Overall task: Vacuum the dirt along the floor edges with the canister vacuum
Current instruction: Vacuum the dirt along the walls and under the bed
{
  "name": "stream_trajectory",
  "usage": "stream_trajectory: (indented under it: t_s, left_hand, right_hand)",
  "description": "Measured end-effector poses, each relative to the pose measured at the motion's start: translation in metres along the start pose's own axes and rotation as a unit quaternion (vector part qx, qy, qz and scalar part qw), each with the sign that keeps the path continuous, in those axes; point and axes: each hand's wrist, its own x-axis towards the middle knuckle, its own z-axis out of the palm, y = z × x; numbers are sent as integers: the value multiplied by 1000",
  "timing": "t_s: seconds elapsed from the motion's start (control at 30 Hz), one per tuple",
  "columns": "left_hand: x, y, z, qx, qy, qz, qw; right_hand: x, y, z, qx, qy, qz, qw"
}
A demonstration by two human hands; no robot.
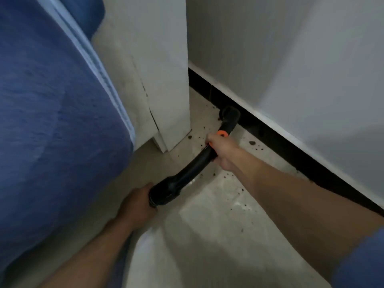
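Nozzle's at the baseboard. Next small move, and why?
Probably draw the nozzle back along the black baseboard toward the person: dirt crumbs lie by that edge, nearer than the nozzle. The right hand grips the wand and the left hand holds its wider end.

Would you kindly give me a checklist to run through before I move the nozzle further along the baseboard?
1. Grip of the right hand around the tube: ok.
2. Hold of the left hand at the tube's wide end: cannot tell, fingers hidden.
3. Is the nozzle down by the baseboard: ok.
4. Is the dirt cleared from the floor edge: not ok, crumbs remain.
5. Suction running: cannot tell.
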Motion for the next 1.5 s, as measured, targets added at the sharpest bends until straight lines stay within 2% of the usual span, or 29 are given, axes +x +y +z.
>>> stream_trajectory:
  t_s: [0.2,0.33,0.4,0.53,0.73,0.93,1.1,1.27,1.5]
  left_hand:
    - [32,-14,29,-28,45,24,998]
    - [25,-4,36,-48,79,11,996]
    - [21,4,38,-63,93,3,994]
    - [22,7,37,-43,135,-4,990]
    - [37,3,30,-10,195,-37,980]
    - [48,8,35,19,235,-41,971]
    - [62,31,40,4,214,-39,976]
    - [71,49,36,-7,166,-15,986]
    - [43,21,29,5,87,-4,996]
  right_hand:
    - [47,22,6,24,-9,-19,999]
    - [46,28,10,27,11,-46,999]
    - [42,22,11,63,13,-48,997]
    - [41,28,18,155,-9,-28,987]
    - [52,38,47,207,-55,-18,977]
    - [69,39,66,183,-104,-18,977]
    - [87,5,72,119,-104,-40,987]
    - [94,-21,63,79,-137,-35,987]
    - [71,17,66,71,-123,-30,989]
